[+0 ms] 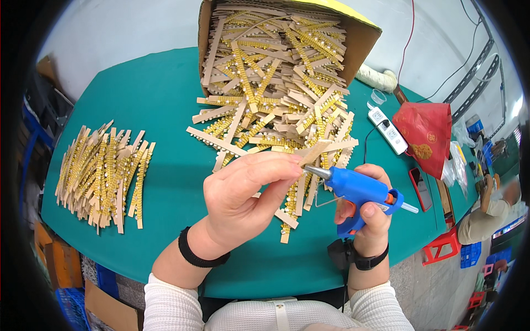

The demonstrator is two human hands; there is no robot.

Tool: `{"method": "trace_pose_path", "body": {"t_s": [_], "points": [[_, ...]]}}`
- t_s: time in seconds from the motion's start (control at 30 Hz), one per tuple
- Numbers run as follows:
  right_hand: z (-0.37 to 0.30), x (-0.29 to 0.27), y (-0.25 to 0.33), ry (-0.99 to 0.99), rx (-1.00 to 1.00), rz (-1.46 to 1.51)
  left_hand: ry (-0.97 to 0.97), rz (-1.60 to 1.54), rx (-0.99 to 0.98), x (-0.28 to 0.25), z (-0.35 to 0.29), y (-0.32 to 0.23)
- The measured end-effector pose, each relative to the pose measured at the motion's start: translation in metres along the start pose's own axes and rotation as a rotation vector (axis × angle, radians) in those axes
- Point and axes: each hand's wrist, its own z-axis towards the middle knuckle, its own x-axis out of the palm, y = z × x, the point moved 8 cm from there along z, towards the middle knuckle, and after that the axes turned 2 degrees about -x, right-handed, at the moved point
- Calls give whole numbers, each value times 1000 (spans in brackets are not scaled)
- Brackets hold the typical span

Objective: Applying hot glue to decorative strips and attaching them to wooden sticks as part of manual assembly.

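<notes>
My right hand (372, 215) grips a blue hot glue gun (360, 189), its metal nozzle pointing left. A clear glue stick (409, 208) pokes out of the gun's back end. Close to the nozzle tip, my left hand (248, 193) pinches a beige strip (314, 153) between thumb and fingers. Behind both hands lies a loose heap of beige strips trimmed with gold braid and pearl-like beads (270, 118), spilling from a cardboard box (361, 49) tipped on its side. To the left, a second pile of such strips (99, 174) lies roughly side by side.
The green table (171, 220) carries a white power strip (387, 129), a red bag (425, 132), a red phone (420, 189) and a small clear cup (378, 96) at the right. Red stools (441, 246) stand on the floor. Another person (488, 212) sits at far right.
</notes>
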Motion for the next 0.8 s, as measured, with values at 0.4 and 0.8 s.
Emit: {"method": "trace_pose_path", "body": {"t_s": [0.4, 0.8], "points": [[-8, 4, 19, 78, -98, -263, -22, 75, 35, 2, -2, 4], [-2, 14, 3, 32, -28, -256, 7, -316, -295, 13, -15, 20]]}}
